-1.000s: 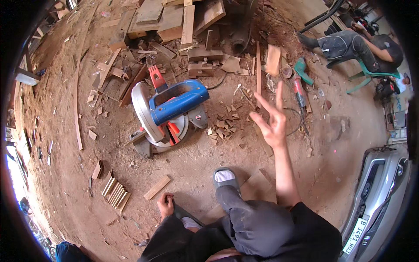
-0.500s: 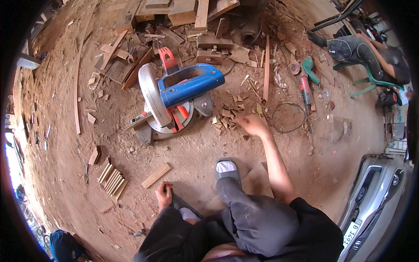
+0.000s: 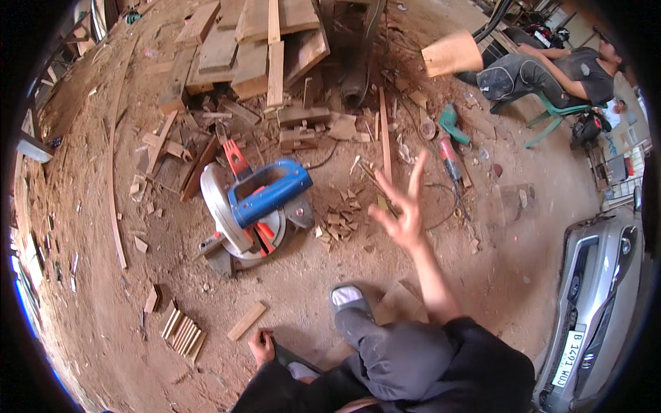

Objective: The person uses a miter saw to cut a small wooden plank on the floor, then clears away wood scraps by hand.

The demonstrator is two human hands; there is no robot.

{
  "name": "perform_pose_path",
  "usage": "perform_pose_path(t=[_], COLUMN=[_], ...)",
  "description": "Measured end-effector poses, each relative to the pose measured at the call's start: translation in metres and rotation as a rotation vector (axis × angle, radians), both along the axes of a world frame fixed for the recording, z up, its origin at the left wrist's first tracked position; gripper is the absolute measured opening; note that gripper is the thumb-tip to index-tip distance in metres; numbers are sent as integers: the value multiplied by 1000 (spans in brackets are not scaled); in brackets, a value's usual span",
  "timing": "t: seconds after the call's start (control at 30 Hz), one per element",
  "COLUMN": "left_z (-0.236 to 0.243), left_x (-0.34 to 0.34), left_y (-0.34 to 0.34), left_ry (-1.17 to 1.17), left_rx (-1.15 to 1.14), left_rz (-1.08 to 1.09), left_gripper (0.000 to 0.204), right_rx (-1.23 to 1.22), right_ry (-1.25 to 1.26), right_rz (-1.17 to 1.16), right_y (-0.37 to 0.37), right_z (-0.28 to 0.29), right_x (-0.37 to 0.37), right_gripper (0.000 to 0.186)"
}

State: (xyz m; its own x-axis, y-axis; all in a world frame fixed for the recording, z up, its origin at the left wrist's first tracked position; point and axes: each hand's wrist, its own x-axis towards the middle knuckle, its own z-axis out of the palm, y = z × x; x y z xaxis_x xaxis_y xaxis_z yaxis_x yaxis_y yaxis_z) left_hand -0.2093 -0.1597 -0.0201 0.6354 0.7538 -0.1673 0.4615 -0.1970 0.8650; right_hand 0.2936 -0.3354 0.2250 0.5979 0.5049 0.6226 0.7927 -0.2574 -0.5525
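My right hand [image 3: 403, 217] is raised with its fingers spread wide and nothing in it. Beyond it, a blurred piece of pale wood [image 3: 451, 55] hangs in the air in front of a seated person. A heap of small wood offcuts [image 3: 339, 224] lies to the left of my right hand, beside a blue and silver miter saw [image 3: 268, 199]. My left hand [image 3: 261, 346] rests low by my left foot, fingers curled; what they hold, if anything, is hidden. Just past it a flat wooden strip [image 3: 247, 321] lies on the ground.
A stack of thin wood pieces [image 3: 183, 334] sits at the left. Planks and beams [image 3: 248, 58] are piled at the back. A green and red power tool [image 3: 451, 148] with a cord lies right of centre. A person sits on a green chair [image 3: 547, 113]; a silver car [image 3: 592, 296] stands at the right.
My right hand has lifted off the offcut heap and spread its fingers. A pale wood piece now shows in the air near the seated person. The view has tilted up; my left hand stays low.
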Motion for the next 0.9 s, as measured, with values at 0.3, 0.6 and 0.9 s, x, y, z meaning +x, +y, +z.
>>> perform_pose_path(t=[0.3, 0.6, 0.9], left_z=[16, 17, 6], left_x=[4, 3, -3], left_y=[-5, -1, 2], left_ry=[41, 50, 36], left_rx=[-84, -109, -69], left_rz=[45, 74, 58], left_gripper=[17, 16, 15], right_rx=[309, -952, 337], right_ry=[193, 917, 241], right_rz=[145, -159, 184], right_y=[92, 37, 69], right_z=[79, -57, 98], right_x=[40, -4, 74], right_gripper=[41, 47, 55])
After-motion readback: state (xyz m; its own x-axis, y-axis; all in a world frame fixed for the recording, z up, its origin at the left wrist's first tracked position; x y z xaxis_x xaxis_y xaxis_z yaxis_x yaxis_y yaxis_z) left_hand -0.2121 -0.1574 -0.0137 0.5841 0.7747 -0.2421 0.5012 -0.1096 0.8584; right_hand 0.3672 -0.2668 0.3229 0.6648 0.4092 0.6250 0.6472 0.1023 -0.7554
